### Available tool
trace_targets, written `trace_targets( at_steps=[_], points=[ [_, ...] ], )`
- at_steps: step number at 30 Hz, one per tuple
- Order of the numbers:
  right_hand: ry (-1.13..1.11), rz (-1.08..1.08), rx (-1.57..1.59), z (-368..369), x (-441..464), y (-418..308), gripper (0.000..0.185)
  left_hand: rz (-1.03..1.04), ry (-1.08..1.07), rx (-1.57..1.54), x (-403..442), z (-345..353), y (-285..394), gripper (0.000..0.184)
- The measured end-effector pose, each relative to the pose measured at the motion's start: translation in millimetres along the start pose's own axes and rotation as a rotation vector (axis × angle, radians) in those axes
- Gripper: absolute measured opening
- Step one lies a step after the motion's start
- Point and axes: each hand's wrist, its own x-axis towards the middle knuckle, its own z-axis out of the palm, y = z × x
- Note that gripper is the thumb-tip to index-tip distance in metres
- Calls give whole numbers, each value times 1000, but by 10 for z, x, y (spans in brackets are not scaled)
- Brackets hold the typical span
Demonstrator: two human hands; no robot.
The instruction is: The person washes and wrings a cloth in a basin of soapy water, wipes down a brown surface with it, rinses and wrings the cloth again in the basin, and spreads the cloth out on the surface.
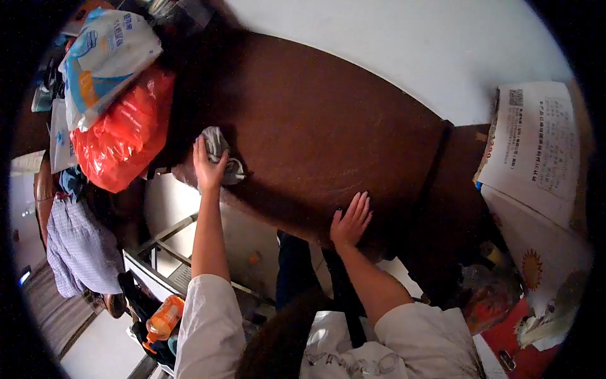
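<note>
A crumpled grey cloth [216, 144] lies on the dark brown surface [303, 120], near its left front corner. My left hand [208, 165] presses on the cloth, its fingers over the left part, while folds show to the right of the palm. Further right, my right hand [351, 221] rests flat at the front edge of the brown surface, fingers spread, with nothing held.
A red plastic bag [126, 129] and a white-blue package [107, 60] sit at the left. Checked fabric [82, 246] hangs below them. An orange bottle [165, 319] is lower left. A large printed carton [533, 151] stands right. A metal frame [173, 240] is beneath.
</note>
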Motion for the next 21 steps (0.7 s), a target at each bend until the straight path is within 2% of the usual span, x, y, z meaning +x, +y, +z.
trace_targets(
  at_steps=[3,10,14,17,19,21],
  points=[
    [-74,55,20,-13,39,-20,65,72,-32,-11,-170,-58,47,74],
    [-19,40,68,68,15,19,65,-23,-180,-53,-1272,-25,760,82],
    [-64,34,49,4,11,3,64,-23,-265,-95,-1394,-102,1007,82],
    [-51,20,38,39,17,23,67,71,-150,12,-1166,-104,591,78],
    [-39,7,34,48,21,27,67,-25,38,97,-845,-141,126,73],
    [-41,6,34,53,19,34,66,-142,257,18,-427,-242,-201,70]
  ],
)
